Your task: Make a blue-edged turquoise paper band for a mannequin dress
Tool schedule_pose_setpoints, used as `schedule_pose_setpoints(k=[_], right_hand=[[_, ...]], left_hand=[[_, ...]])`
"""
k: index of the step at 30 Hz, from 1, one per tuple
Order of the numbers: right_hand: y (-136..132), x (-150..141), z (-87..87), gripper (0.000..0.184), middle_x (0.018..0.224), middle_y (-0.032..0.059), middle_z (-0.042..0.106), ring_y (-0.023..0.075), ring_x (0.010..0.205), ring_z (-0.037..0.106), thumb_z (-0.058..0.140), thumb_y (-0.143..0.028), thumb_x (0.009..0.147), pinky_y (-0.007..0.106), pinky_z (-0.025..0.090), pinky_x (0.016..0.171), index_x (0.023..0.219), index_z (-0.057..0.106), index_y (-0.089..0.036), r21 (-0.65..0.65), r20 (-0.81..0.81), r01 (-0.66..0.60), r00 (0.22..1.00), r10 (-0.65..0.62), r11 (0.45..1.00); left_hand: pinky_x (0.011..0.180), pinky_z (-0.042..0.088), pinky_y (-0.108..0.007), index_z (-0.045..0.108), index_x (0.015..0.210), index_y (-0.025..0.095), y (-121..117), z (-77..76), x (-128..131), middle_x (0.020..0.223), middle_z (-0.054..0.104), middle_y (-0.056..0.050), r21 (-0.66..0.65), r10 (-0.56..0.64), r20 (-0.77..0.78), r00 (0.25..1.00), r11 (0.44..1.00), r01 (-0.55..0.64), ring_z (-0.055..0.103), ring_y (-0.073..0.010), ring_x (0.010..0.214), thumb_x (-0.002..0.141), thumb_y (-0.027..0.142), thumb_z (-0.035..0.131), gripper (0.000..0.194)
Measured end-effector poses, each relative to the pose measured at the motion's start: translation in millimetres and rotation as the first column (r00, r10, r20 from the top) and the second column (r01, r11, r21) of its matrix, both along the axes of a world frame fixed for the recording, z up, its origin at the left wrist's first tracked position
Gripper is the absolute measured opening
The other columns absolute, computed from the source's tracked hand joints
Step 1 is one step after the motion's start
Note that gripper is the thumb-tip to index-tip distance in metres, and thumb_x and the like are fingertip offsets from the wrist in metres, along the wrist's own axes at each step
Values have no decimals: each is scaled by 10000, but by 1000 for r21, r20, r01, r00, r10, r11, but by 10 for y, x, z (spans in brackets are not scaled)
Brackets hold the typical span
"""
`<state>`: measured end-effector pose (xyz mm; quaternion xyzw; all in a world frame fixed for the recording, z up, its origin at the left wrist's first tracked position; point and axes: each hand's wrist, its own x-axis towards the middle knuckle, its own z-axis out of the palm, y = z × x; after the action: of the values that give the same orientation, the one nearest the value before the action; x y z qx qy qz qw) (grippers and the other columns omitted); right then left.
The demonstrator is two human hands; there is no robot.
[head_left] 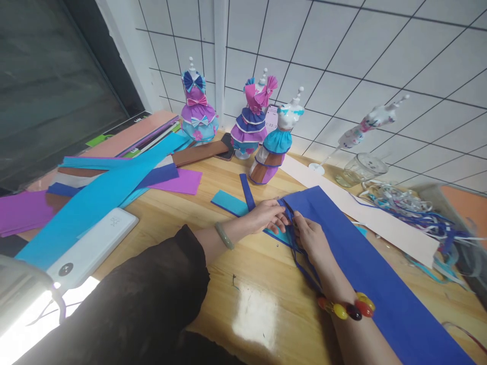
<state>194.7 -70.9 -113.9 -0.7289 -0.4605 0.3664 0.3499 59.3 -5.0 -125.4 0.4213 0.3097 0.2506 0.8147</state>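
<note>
My left hand pinches the edge of dark blue crepe paper between thumb and forefinger, its other fingers curled loosely. Close beside it, my right hand is closed on scissors, whose dark blades meet the blue edge; their handles are hidden in my fingers. A narrow blue strip hangs below the right hand. The long dark blue crepe paper sheet lies under and to the right of the right hand. A turquoise strip with a blue edge and a short blue strip lie by my left hand.
Small dress forms in paper dresses stand at the back, with a bare form and a glass jar farther right. Paper scraps heap at the right. Folded coloured papers and a white power bank lie left.
</note>
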Motion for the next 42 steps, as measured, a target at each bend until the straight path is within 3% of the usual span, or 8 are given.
schedule_pose_setpoints(k=[42], right_hand=[[107, 12, 8, 522, 465, -45, 366, 86, 410, 271, 427, -678, 747, 239, 210, 390, 615, 503, -178, -31, 66, -28, 997, 30, 999]], left_hand=[[364, 401, -157, 411, 780, 166, 14, -18, 19, 595, 558, 22, -8, -9, -30, 1000, 1000, 9, 556, -89, 412, 876, 207, 449, 111]])
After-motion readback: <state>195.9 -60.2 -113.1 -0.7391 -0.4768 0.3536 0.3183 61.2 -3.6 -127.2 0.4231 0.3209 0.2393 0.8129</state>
